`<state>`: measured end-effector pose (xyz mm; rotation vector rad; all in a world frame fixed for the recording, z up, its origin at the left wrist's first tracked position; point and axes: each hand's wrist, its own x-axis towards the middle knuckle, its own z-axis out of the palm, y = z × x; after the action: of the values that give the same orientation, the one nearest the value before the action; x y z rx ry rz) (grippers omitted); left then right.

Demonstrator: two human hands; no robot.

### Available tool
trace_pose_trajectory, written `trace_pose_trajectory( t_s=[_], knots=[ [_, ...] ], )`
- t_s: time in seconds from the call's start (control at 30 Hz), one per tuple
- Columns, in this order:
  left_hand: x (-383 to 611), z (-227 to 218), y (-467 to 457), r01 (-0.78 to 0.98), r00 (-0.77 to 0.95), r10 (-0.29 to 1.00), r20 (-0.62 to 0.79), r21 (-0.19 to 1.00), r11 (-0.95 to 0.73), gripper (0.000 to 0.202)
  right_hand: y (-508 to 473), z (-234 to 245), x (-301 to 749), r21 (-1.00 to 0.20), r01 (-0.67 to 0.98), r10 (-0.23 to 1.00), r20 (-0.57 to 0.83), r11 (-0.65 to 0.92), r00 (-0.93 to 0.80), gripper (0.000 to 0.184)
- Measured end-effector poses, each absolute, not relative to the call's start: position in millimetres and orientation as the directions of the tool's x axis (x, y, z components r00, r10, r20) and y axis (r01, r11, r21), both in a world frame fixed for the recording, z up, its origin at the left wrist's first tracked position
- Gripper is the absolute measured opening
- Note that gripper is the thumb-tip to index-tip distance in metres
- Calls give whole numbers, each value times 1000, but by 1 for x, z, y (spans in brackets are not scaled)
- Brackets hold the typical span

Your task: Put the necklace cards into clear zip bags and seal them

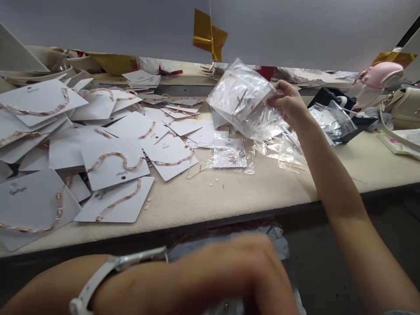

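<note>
My right hand point(286, 101) is closed on the edge of some clear plastic bags point(243, 103), lifted a little above the back of the table. Pale cards seem to show through the plastic. Below the bags lies a bagged card point(230, 153) with a small reddish item in it. My left hand point(243, 267), the wrist in a white-strapped watch point(108, 271), is bent down in front of the table edge. It is smeared by motion and its fingers are out of sight. On the left are piled white cards point(114, 162) with pink and gold beaded strands.
A black box point(351, 127) with plastic bags in it stands at the right, near a pink-lidded bottle point(379, 78). A cream handbag point(405, 109) is at the far right. A grey panel point(131, 26) hangs low across the back. Tiny white dots point(210, 184) lie on the table.
</note>
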<state>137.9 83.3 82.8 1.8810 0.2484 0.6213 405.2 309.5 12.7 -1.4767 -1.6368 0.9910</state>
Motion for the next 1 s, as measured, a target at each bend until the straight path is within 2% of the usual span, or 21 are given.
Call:
trace_pose_trajectory(
  t_s=[0.03, 0.07, 0.1, 0.13, 0.17, 0.23, 0.3, 0.33, 0.4, 0.47, 0.53, 0.6, 0.7, 0.77, 0.8, 0.83, 0.9, 1.0],
  knots=[
    [140, 84, 93, -208, 745, 581, 327, 942, -263, 37, 303, 16, 406, -885, 458, 990, 18, 81, -139, 38],
    [143, 81, 105, -290, 683, 648, 338, 939, -185, 17, 296, 19, 405, -869, 480, 984, 38, 120, -176, 40],
    [144, 77, 119, -268, 525, 780, 340, 936, -228, 14, 289, 23, 404, -841, 513, 976, 73, 172, -207, 41],
    [144, 70, 136, -242, 339, 850, 404, 910, -336, 13, 281, 28, 401, -798, 558, 966, 116, 229, -231, 39],
    [142, 63, 154, -226, 179, 838, 515, 851, -474, 18, 273, 32, 397, -741, 611, 955, 148, 278, -256, 37],
    [130, 49, 188, -147, -20, 764, 645, 754, -641, 29, 251, 40, 389, -604, 713, 933, 176, 355, -315, 33],
    [113, 39, 212, -9, -81, 808, 583, 811, -585, 26, 225, 43, 383, -481, 759, 893, 137, 439, -429, 38],
    [104, 35, 218, 7, -106, 807, 580, 812, -583, 23, 211, 42, 382, -428, 740, 842, 103, 519, -530, 39],
    [92, 29, 218, 94, -32, 841, 540, 839, -536, 18, 183, 35, 386, -335, 636, 700, 112, 695, -705, 39],
    [90, 24, 207, 266, 254, 858, 447, 820, -506, 23, 158, 24, 396, -208, 526, 559, 164, 825, -813, 34],
    [97, 18, 192, 433, 607, 762, 225, 710, -555, 43, 141, 13, 409, -95, 452, 461, 215, 887, -861, 28],
    [108, 12, 181, 486, 796, 605, 16, 578, -655, 63, 133, 5, 421, -60, 431, 433, 228, 900, -872, 28],
    [118, 3, 175, 486, 855, 514, -65, 446, -751, 69, 130, 1, 428, -190, 466, 498, 191, 864, -846, 42],
    [116, -1, 178, 465, 863, 504, -34, 446, -765, 66, 132, 3, 428, -284, 503, 563, 198, 816, -802, 52],
    [114, -2, 181, 448, 868, 496, -21, 465, -764, 66, 133, 3, 427, -288, 527, 591, 228, 800, -774, 54],
    [111, -2, 183, 430, 874, 486, -12, 485, -761, 67, 133, 4, 425, -260, 555, 611, 272, 791, -743, 53],
    [105, -1, 187, 404, 882, 472, 4, 511, -759, 64, 135, 4, 421, -159, 606, 615, 380, 780, -691, 40],
    [102, 5, 188, 385, 876, 479, 56, 518, -764, 39, 136, 4, 415, -68, 648, 594, 482, 759, -644, 12]
  ],
)
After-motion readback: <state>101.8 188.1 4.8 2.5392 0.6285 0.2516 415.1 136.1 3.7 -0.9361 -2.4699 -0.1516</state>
